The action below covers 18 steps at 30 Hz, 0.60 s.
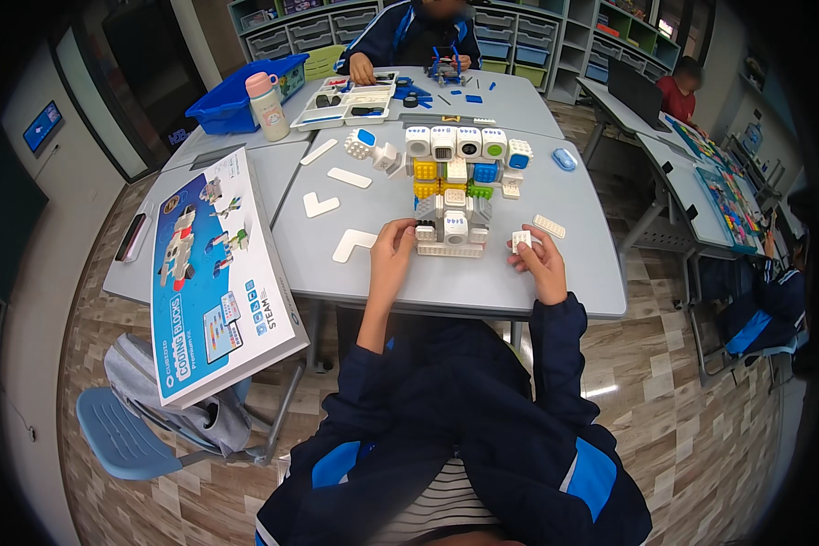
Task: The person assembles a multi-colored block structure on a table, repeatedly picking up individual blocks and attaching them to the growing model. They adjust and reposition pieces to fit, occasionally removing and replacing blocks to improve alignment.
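Note:
A block model (456, 225) of white, grey, yellow, blue and green cubes stands in front of me on a flat, pale studded base. My left hand (391, 257) is closed at the model's lower left side, its fingertips on a small block there. Between the thumb and fingers of my right hand (545, 265) is a white studded block (521, 241), held just right of the model and apart from it. Close to that hand lies a white studded plate (549, 226).
White flat pieces (355, 244) lie to the left, below a loose cube assembly (388, 158). A large kit box (218, 282) overhangs the left edge. Farther off are a bottle (267, 107), a blue bin (227, 105), a parts tray (344, 102) and another person (409, 41). A blue mouse (564, 159) sits right.

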### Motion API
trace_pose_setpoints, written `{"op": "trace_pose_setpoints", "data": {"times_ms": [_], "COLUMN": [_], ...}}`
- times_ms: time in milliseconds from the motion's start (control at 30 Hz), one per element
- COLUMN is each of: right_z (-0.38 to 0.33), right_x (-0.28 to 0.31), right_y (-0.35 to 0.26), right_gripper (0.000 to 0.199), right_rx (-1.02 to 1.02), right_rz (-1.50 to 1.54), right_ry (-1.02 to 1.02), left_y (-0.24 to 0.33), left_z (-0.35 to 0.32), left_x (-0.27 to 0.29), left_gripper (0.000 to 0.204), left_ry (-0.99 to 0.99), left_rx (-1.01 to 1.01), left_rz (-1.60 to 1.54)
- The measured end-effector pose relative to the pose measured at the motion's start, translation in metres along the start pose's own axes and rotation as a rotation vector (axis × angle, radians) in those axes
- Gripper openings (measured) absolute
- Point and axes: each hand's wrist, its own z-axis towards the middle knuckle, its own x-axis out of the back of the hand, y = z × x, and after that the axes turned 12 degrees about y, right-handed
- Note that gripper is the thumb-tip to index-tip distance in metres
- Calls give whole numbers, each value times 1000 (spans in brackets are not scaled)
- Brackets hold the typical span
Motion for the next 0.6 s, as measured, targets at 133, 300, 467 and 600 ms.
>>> {"op": "trace_pose_setpoints", "data": {"times_ms": [133, 300, 467, 600], "right_z": [1, 1, 1, -1], "right_x": [1, 1, 2, 2], "right_y": [1, 2, 2, 2], "right_gripper": [44, 43, 43, 44], "right_rx": [3, -1, 35, 81], "right_rz": [6, 19, -5, -5], "right_ry": [-8, -13, -20, -10], "left_y": [0, 2, 2, 2], "left_z": [0, -1, -1, -1], "left_x": [0, 0, 0, 0], "left_gripper": [25, 25, 25, 26], "left_ry": [-2, 1, -1, 1], "left_rx": [-10, -5, -2, -8], "left_rz": [5, -3, 8, 4]}}
